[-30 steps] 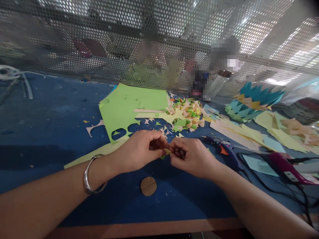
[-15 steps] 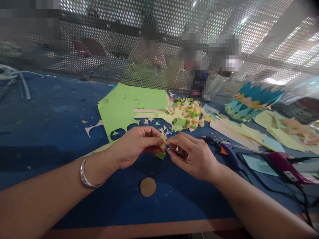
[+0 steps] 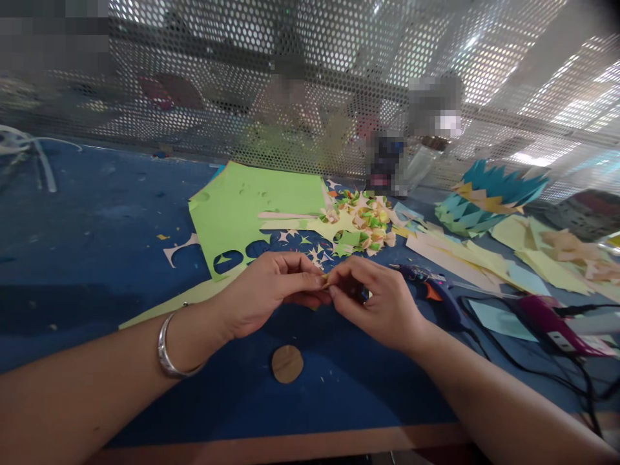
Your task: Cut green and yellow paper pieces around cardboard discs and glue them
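Note:
My left hand (image 3: 276,284) and my right hand (image 3: 375,300) meet over the blue table, fingertips touching. Both pinch a small yellow paper piece (image 3: 326,281), most of it covered by the fingers. Just under the left fingers a sliver of green paper (image 3: 314,309) shows; the rest of it is hidden. A round brown disc (image 3: 287,364) lies flat on the table nearer to me. Beyond the hands is a large green paper sheet (image 3: 252,190) with round holes cut along its lower edge. Small cut scraps (image 3: 317,257) are strewn beside it.
A pile of curled paper pieces (image 3: 371,219) sits behind my right hand. To the right lie a glue gun (image 3: 443,300), a purple power strip (image 3: 549,320) with black cables, paper strips (image 3: 455,261) and a spiky blue paper bowl (image 3: 494,197). Perforated metal (image 3: 217,110) stands along the back.
My fingertips have closed together over the yellow paper piece, which shows less now. My left hand has shifted slightly right and down. The green piece beneath is more covered.

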A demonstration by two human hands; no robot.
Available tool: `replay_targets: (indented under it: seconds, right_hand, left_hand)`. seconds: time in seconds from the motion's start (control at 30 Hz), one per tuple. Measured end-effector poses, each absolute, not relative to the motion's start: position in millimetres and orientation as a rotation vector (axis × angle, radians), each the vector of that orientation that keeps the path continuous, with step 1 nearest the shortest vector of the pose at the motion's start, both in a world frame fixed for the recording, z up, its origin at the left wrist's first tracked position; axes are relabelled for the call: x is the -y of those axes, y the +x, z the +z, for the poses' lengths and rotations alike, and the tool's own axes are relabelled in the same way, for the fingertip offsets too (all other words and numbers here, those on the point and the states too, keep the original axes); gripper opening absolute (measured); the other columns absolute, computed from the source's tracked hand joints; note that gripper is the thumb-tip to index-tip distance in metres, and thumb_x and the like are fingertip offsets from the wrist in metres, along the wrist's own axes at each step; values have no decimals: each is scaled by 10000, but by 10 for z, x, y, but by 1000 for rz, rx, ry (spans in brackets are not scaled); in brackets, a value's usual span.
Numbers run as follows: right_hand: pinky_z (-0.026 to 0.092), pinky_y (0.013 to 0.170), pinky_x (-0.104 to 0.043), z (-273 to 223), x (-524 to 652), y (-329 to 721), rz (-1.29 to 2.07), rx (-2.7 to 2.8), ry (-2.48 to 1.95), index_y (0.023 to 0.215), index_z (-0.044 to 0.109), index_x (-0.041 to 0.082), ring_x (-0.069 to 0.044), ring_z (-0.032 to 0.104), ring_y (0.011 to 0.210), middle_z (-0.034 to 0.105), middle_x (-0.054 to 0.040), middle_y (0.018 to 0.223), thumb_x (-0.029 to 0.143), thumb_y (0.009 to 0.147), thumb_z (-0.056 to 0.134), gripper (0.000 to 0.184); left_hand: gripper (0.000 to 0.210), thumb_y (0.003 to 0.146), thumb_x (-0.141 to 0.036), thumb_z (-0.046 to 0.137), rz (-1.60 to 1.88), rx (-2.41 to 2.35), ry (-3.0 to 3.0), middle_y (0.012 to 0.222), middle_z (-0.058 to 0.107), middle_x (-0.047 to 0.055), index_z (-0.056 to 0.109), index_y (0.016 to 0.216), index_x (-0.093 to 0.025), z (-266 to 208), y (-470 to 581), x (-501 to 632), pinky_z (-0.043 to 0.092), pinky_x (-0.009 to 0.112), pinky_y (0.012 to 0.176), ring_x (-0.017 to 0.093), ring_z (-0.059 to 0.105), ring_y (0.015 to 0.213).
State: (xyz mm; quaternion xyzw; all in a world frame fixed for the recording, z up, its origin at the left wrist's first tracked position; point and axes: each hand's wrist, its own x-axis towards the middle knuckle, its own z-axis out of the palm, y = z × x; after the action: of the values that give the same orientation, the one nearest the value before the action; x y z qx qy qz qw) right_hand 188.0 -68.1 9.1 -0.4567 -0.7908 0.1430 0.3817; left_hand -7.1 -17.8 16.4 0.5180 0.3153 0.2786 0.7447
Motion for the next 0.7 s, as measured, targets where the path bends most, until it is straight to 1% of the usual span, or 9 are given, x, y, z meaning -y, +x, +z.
replay_targets:
  seconds: [0.07, 0.17, 0.23, 0.33, 0.43, 0.6, 0.7]
  right_hand:
    - [411, 528, -209, 106, 683, 1873, 423, 1958, -1207, 835, 603, 185, -80, 502, 570, 572, 26, 707, 141, 830, 605, 44]
    - [392, 513, -205, 119, 680, 1867, 500, 1897, -1241, 827, 601, 186, -76, 483, 558, 563, 33, 688, 158, 831, 614, 31]
    - [387, 512, -205, 118, 676, 1864, 523, 1878, -1256, 824, 602, 185, -76, 481, 557, 561, 36, 678, 159, 827, 622, 33]
    - [389, 515, -201, 108, 669, 1863, 522, 1869, -1267, 830, 608, 185, -76, 486, 560, 562, 38, 674, 168, 830, 627, 26]
    - [402, 521, -197, 96, 664, 1871, 531, 1860, -1278, 852, 612, 186, -78, 504, 569, 572, 36, 678, 192, 848, 627, 16]
    - [428, 523, -201, 83, 659, 1887, 577, 1839, -1299, 927, 622, 188, -88, 538, 575, 602, 27, 701, 239, 868, 634, 79]
    - [423, 513, -200, 80, 658, 1890, 593, 1840, -1295, 968, 633, 190, -83, 526, 561, 596, 28, 702, 252, 877, 634, 111]
  left_hand:
    - [148, 792, -258, 762, 642, -670, 1194, 815, 673, 20, 673, 790, -140, 166, -63, 193, 521, 268, 772, 135, 658, 803]
    - [184, 746, -258, 805, 686, -677, 1302, 802, 659, -1, 675, 811, -145, 158, -54, 210, 492, 255, 742, 113, 613, 760]
    - [214, 722, -270, 823, 707, -704, 1351, 802, 669, 1, 674, 819, -150, 149, -51, 212, 498, 263, 737, 119, 614, 749]
    - [218, 738, -303, 809, 712, -745, 1389, 801, 692, 22, 674, 817, -152, 138, -52, 204, 531, 298, 768, 146, 644, 765]
    - [211, 754, -314, 797, 724, -758, 1413, 813, 705, 31, 675, 814, -153, 127, -61, 191, 547, 306, 782, 152, 656, 773]
    - [186, 782, -306, 777, 725, -734, 1422, 848, 714, 37, 671, 822, -158, 105, -75, 177, 560, 314, 797, 156, 666, 801]
    - [171, 796, -298, 766, 723, -709, 1415, 840, 710, 33, 664, 809, -161, 105, -79, 172, 566, 311, 790, 150, 667, 788]
